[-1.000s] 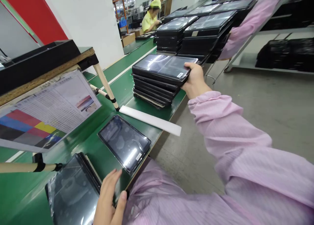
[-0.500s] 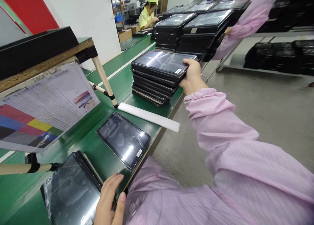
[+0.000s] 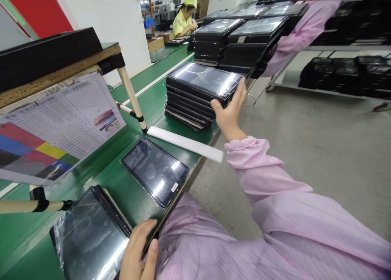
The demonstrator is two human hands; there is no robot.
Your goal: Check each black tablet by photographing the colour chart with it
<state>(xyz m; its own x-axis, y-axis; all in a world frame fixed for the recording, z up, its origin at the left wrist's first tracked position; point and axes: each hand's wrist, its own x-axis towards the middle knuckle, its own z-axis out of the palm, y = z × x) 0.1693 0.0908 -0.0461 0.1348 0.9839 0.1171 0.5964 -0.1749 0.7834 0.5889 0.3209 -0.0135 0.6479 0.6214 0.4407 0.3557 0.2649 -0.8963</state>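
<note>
My right hand point(image 3: 228, 114) is open, fingers spread, just off the near right corner of the top tablet point(image 3: 205, 79) on a stack of black tablets point(image 3: 191, 105). It holds nothing. My left hand point(image 3: 137, 252) lies at the bench's near edge with its fingers stretched against the side of a low pile of plastic-wrapped tablets point(image 3: 90, 235). A single tablet point(image 3: 154, 170) lies flat on the green bench point(image 3: 128, 198) between the two hands.
A white foam strip point(image 3: 186, 143) lies in front of the stack. A colour test chart point(image 3: 51, 133) leans under a raised shelf on the left. Taller tablet stacks point(image 3: 241, 40) stand behind. Another person's pink sleeve point(image 3: 301, 31) reaches there; a person in yellow sits far back.
My right hand has let go of the top tablet's corner and pulled back toward me, opening. My left hand has hardly moved.
</note>
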